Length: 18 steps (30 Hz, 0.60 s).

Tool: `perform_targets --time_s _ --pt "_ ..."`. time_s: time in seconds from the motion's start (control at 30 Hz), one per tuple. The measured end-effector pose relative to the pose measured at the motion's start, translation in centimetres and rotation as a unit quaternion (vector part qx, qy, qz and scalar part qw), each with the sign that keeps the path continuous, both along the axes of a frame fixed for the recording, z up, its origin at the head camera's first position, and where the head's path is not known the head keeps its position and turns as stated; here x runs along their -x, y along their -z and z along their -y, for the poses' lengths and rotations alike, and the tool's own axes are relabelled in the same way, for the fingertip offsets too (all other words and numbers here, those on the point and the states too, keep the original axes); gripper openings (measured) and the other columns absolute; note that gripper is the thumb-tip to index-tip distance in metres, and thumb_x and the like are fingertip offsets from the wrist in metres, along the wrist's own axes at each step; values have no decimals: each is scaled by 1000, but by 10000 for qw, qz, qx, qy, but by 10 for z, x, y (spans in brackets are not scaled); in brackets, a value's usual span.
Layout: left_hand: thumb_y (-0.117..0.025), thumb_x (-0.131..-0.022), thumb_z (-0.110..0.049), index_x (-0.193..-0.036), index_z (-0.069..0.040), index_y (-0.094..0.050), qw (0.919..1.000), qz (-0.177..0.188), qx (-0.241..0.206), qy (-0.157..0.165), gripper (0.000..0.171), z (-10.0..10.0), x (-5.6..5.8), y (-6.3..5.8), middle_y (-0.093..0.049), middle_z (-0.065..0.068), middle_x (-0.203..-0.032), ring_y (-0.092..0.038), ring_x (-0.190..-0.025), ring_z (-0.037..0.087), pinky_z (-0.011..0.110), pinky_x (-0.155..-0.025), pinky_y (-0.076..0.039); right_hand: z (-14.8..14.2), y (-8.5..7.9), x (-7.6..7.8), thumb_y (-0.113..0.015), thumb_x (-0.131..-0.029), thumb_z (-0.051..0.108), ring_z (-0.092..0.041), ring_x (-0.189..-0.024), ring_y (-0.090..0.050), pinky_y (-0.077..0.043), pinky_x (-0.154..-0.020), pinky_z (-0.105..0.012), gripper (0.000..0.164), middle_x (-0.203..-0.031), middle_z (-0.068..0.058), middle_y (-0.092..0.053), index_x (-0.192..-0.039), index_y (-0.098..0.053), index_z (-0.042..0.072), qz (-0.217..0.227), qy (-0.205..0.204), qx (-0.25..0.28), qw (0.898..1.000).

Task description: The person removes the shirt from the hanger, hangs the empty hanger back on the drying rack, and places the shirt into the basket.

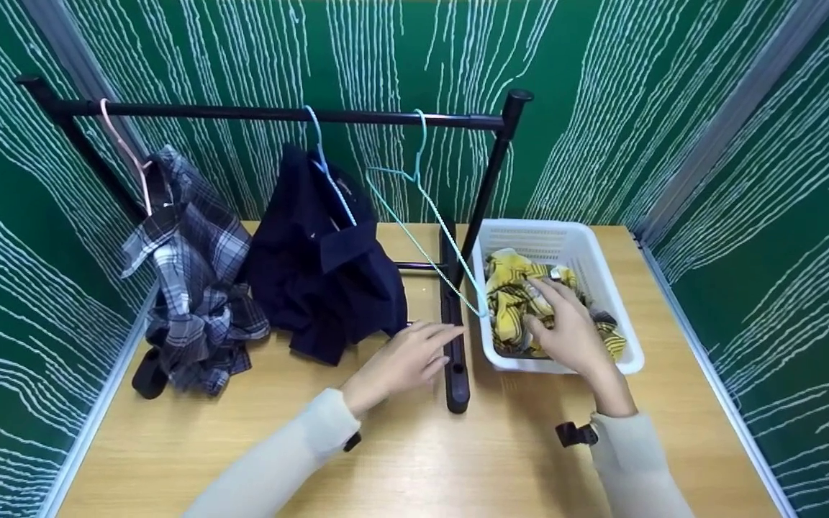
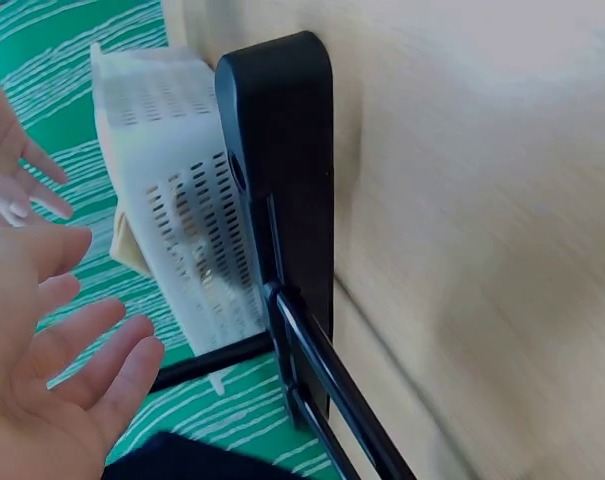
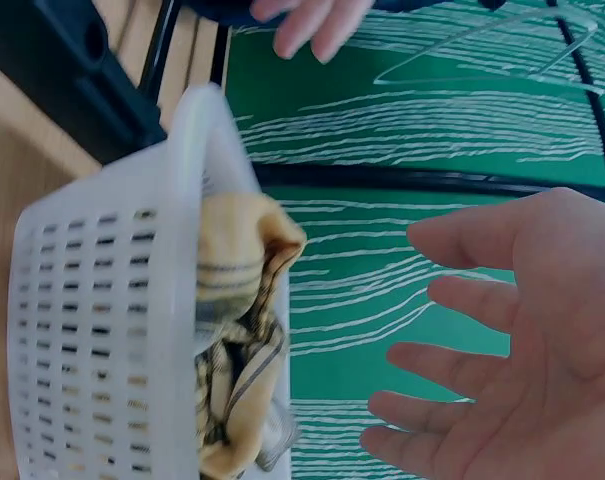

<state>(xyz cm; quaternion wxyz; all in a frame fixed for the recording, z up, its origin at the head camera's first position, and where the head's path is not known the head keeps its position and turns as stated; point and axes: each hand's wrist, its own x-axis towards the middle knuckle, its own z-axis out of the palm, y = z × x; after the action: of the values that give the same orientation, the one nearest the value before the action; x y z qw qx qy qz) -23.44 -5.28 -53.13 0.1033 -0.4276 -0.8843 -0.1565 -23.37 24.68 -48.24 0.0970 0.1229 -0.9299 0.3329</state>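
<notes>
In the head view my right hand (image 1: 569, 327) is over the white basket (image 1: 619, 309), fingers spread and apart from the clothes inside, as the right wrist view confirms. Yellow and black striped clothing (image 1: 509, 316) lies crumpled in that basket. My left hand (image 1: 407, 360) hovers left of the basket near the rack's black foot (image 1: 458, 388), holding nothing, its fingers loosely extended. A bare light-blue hanger (image 1: 420, 188) hangs from the rack's right part, its lower corner by the basket's rim. Nearest my left hand on the other side is a navy garment (image 1: 314, 266) on a blue hanger (image 1: 322, 155).
A black rack bar (image 1: 242, 112) spans the back of the wooden table (image 1: 501, 467). At its left end a grey plaid shirt (image 1: 191, 266) hangs on a pink hanger (image 1: 123, 144). Green walls (image 1: 601, 108) with white streaks enclose the table on the back and sides.
</notes>
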Motion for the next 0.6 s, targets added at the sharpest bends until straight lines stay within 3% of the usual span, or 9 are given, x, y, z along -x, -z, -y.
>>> perform_targets --time_s 0.17,0.3,0.43,0.6 --pt "-69 -102 -12 -152 -8 -57 9990 38 -445 7 51 28 -18 0 -64 10 -146 -62 -133 27 44 -115 -48 11 -1 -7 -72 -95 4 -49 -145 -43 -30 -121 -68 66 -157 -27 -48 -157 -50 5 -144 -59 99 9998" --pt "-70 -101 -12 -142 -12 -66 9962 25 -849 -180 41 50 -26 -5 -72 7 -133 -69 -121 26 44 -107 -53 18 -1 -12 -73 -94 7 -45 -146 -44 -29 -122 -66 67 -159 -22 -48 -157 -50 6 -135 -144 163 9997" --pt "-74 -98 -9 -128 -12 -74 9891 -375 -1377 -365 30 76 -23 -16 -77 4 -116 -73 -107 22 41 -101 -57 23 -2 -16 -74 -95 10 -44 -149 -40 -27 -123 -66 67 -162 -21 -45 -157 -50 8 -69 -148 153 9997" --pt "-77 -93 -7 -109 -9 -78 9739 -931 -1994 -564 17 114 -11 -37 -78 4 -105 -73 -98 23 39 -90 -59 27 -7 -20 -74 -96 8 -44 -148 -42 -28 -122 -66 66 -162 -21 -45 -157 -51 9 -126 -172 206 9996"
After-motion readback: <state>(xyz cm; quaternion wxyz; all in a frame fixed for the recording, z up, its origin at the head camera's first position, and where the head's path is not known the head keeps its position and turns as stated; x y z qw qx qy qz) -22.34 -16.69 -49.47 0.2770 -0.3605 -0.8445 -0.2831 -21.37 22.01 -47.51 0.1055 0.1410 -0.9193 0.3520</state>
